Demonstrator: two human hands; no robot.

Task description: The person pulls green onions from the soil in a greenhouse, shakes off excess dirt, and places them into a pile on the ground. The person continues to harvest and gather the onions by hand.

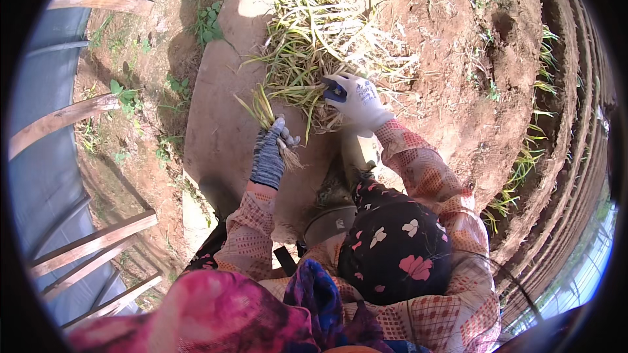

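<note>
My left hand (271,146), in a grey striped knit glove, is closed around a small bunch of scallion-like plants (263,108). Their yellow-green leaves point up and away, and the pale roots hang out below my fingers. A white glove with a blue palm covers my right hand (357,99). It rests at the near right edge of a loose pile of the same plants (314,34), fingers curled. Whether a stem is pinched there cannot be made out. The pile lies partly on a flat brown sheet (216,103), with dry stalks and roots mixed in.
Bare soil (456,108) with scattered weeds extends to the right, towards planted furrows (559,157). On the left, wooden slats (93,240) lean by grey plastic sheeting (54,78). My knee in black floral cloth (392,250) and a boot (355,152) are close below the right hand.
</note>
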